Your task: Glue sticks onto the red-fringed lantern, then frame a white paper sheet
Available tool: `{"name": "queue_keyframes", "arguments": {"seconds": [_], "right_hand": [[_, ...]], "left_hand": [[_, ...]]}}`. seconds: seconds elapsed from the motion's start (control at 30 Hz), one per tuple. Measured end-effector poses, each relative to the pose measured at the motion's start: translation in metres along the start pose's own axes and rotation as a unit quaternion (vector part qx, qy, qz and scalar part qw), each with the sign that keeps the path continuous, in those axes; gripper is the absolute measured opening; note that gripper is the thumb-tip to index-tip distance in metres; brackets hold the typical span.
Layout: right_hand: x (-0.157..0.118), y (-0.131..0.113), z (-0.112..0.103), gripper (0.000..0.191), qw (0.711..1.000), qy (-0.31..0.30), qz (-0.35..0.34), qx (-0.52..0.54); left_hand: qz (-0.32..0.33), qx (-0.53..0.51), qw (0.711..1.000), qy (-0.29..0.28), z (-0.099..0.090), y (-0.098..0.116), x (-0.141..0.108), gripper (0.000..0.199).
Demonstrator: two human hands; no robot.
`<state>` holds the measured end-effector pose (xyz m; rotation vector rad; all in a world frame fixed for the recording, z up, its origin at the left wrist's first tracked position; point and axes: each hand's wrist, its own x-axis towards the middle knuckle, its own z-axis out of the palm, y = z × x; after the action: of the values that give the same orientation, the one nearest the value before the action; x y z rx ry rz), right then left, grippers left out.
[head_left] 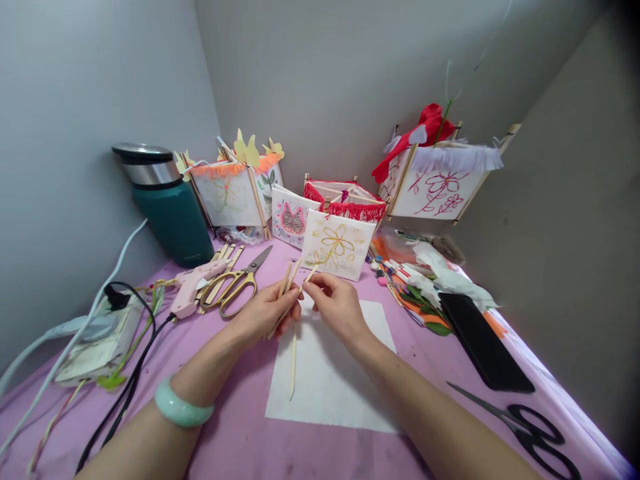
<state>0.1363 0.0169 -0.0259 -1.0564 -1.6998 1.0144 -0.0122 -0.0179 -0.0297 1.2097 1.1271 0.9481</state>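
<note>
Several thin wooden sticks (pixel 287 283) are gripped in my left hand (pixel 265 311), with their tips poking up past the fingers. My right hand (pixel 336 305) pinches a short pale wooden stick (pixel 311 273) close beside the left fingertips. Below the hands, another wooden stick (pixel 293 367) points toward me over a white sheet of paper (pixel 330 393); its upper end is hidden by my left hand. Just beyond my hands stands a white panel with a yellow flower drawing (pixel 335 245). Gold-handled scissors (pixel 239 287) lie to the left of my left hand.
A pink glue gun (pixel 193 287), a power strip (pixel 105 340) with cables and a teal tumbler (pixel 173 220) are at left. Decorated paper lanterns (pixel 227 197) stand along the back. At right are a black phone (pixel 485 340), black-handled scissors (pixel 530 427) and craft scraps (pixel 425 280).
</note>
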Motion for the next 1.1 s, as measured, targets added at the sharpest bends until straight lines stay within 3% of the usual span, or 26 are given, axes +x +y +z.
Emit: {"name": "queue_keyframes", "arguments": {"seconds": [0.1,0.17,0.27,0.37,0.47,0.6,0.8,1.1], "right_hand": [[0.006,-0.012,-0.010,0.021,0.991,0.012,0.011,0.133],[0.011,-0.021,-0.027,0.021,0.988,0.004,-0.005,0.152],[0.011,-0.023,-0.051,0.019,0.995,-0.048,-0.079,-0.031],[0.001,-0.005,-0.058,0.014,0.936,-0.114,-0.149,-0.297],[-0.011,0.020,-0.049,0.016,0.893,-0.136,-0.167,-0.396],[-0.015,0.039,-0.037,0.014,0.887,-0.110,-0.189,-0.405],[-0.012,0.043,-0.034,0.017,0.878,-0.109,-0.219,-0.411],[-0.012,0.038,-0.032,0.019,0.834,-0.083,-0.269,-0.475]], "left_hand": [[0.012,-0.009,1.000,-0.008,-0.001,0.000,0.002,0.036],[0.011,0.010,0.999,0.037,-0.004,0.001,0.004,0.034],[-0.017,0.120,0.982,0.142,-0.009,-0.001,0.007,0.030],[-0.024,0.264,0.945,0.192,-0.015,-0.007,0.010,0.026],[-0.002,0.327,0.929,0.175,-0.017,-0.014,0.012,0.022],[-0.014,0.369,0.916,0.159,-0.015,-0.016,0.012,0.024],[-0.032,0.413,0.897,0.152,-0.010,-0.010,0.010,0.027],[-0.030,0.430,0.890,0.149,-0.005,-0.010,0.009,0.029]]}}
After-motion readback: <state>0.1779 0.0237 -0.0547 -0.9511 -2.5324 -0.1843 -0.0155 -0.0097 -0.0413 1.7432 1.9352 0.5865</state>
